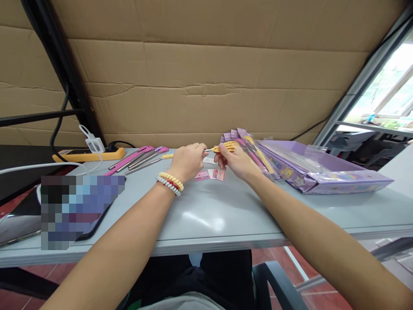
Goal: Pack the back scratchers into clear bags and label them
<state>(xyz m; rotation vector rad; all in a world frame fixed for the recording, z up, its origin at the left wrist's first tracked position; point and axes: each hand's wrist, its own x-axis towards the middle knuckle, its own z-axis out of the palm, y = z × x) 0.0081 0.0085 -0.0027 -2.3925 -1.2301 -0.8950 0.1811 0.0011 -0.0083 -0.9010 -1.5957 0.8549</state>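
Note:
My left hand (189, 161) is closed around a thin metal shaft, with a bracelet-ringed wrist behind it. The shaft runs right to a yellow claw-like head, which looks like a back scratcher (227, 146). My right hand (237, 160) pinches that yellow head between thumb and fingers. Left of my left hand, a yellow grip (167, 156) joins a metal rod; whether it belongs to the held piece is hidden. Small pink printed cards (217, 174) lie below the hands. Several pink and purple rods with metal shafts (137, 158) lie to the left.
Plastic-wrapped pink and yellow pieces (254, 153) lean against a purple open box (338, 178) on the right. A yellow power strip (87, 154) with a white charger stands back left. A blurred-out phone-like slab (97, 221) lies front left. Cardboard (206, 64) backs the grey table (226, 215).

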